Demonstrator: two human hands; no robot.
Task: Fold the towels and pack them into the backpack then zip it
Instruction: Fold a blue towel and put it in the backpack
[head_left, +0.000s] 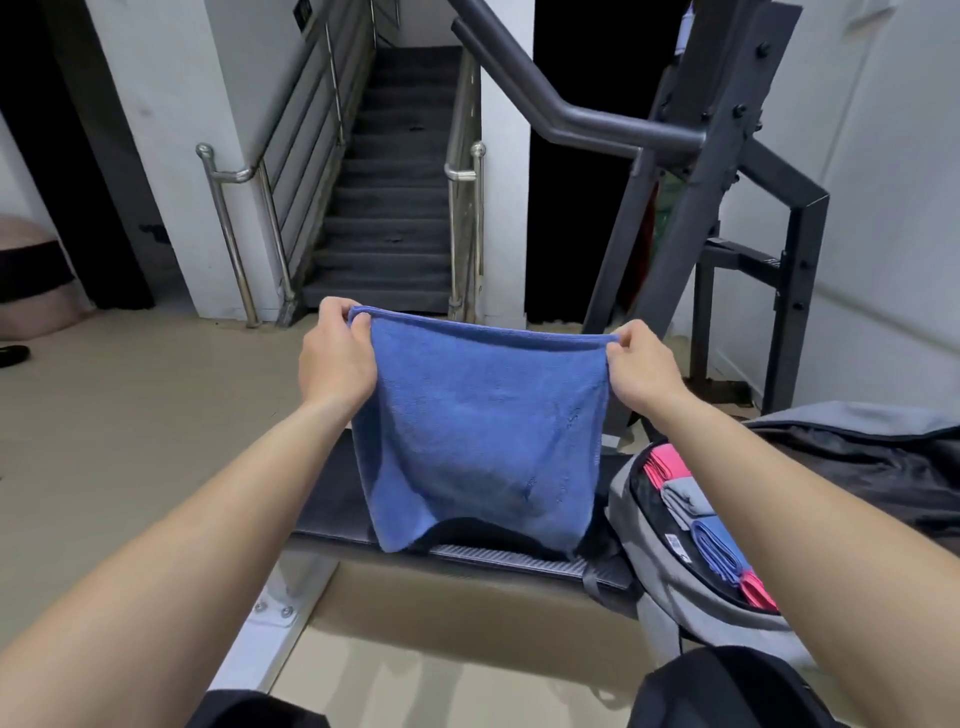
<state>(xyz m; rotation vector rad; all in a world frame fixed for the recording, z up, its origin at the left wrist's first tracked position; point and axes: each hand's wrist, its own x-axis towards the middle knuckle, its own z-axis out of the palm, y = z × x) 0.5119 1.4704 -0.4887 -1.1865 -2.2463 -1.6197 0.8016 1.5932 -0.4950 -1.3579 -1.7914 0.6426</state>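
We hold blue towel (478, 431) in air by top corners, left hand (337, 358) and right hand (641, 366) fingers pinched shut on hem. Long edge runs hand to hand; rest hangs over table (332, 499). Backpack (670, 566) lies open low right (right hand nearer), folded towels inside.

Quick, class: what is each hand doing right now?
Left hand: closed, pinching the upper left corner of the blue towel.
Right hand: closed, pinching the towel's upper right corner.
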